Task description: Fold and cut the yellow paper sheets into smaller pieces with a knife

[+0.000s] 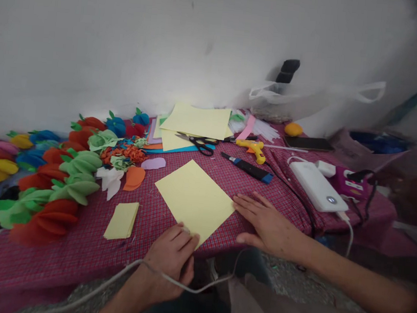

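A square sheet of yellow paper [196, 199] lies turned cornerwise on the checked tablecloth in front of me. My left hand [171, 256] is at its near left edge, fingers curled together on the paper and thumb tucked below. At the right corner, my right hand [266, 226] lies flat with fingers stretched out, the tips touching the paper. A small stack of yellow paper pieces [121, 221] sits left of the sheet. Beyond the sheet are black-handled scissors [200, 143], a utility knife [247, 169] and a yellow glue gun [253, 148].
Colourful paper fruit shapes [77, 176] crowd the left side near shredded paper scraps [123, 153]. More coloured sheets [197, 121] lie by the wall. A white power bank [318, 186], purple power adapter [349, 184] and phone [308, 143] are on the right. A white cable [127, 269] crosses my left wrist.
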`<state>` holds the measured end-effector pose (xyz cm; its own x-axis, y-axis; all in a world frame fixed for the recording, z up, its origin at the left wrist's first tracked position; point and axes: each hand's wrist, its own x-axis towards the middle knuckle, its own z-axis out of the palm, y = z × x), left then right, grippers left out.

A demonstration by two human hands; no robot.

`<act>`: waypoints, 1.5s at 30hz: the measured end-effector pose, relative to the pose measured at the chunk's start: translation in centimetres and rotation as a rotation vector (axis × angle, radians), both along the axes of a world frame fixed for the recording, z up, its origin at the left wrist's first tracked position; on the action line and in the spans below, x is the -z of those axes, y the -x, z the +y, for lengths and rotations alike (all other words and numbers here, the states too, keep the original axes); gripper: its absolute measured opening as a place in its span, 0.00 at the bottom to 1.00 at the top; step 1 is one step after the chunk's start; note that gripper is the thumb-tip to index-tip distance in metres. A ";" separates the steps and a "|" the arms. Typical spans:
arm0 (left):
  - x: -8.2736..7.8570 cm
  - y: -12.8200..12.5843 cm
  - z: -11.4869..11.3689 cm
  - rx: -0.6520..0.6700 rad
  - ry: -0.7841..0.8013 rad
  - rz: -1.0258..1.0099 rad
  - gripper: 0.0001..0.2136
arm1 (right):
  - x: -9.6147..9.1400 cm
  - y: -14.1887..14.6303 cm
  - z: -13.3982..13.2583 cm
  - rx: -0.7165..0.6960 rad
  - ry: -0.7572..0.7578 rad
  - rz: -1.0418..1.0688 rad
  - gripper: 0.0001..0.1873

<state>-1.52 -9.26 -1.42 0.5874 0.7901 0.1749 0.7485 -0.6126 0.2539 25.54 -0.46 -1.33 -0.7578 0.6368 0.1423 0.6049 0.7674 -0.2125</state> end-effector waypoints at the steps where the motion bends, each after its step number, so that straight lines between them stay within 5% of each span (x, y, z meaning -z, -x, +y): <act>1: -0.2 -0.1 0.2 0.001 0.009 0.011 0.15 | -0.4 0.3 0.2 0.027 -0.005 0.013 0.36; 7: -1.2 -0.3 1.4 0.022 0.025 0.079 0.08 | -2.5 6.3 0.5 -0.084 0.067 0.196 0.33; 13: -0.3 0.4 2.6 0.062 -0.031 0.107 0.08 | -1.2 11.3 2.1 -0.257 0.159 0.178 0.35; 23: 0.0 0.6 3.0 0.075 -0.052 0.115 0.05 | 1.3 10.2 5.4 -0.093 0.087 0.048 0.47; 36: -0.9 0.4 2.6 0.039 -0.011 0.196 0.06 | 0.5 9.1 8.0 0.201 -0.236 -0.097 0.41; 42: -1.5 0.2 2.5 0.017 0.003 0.211 0.07 | 0.3 13.6 6.7 -0.139 -0.143 -0.021 0.34; 45: -1.2 0.2 2.5 0.018 -0.004 0.210 0.06 | 1.1 14.7 7.1 -0.197 -0.062 -0.040 0.36</act>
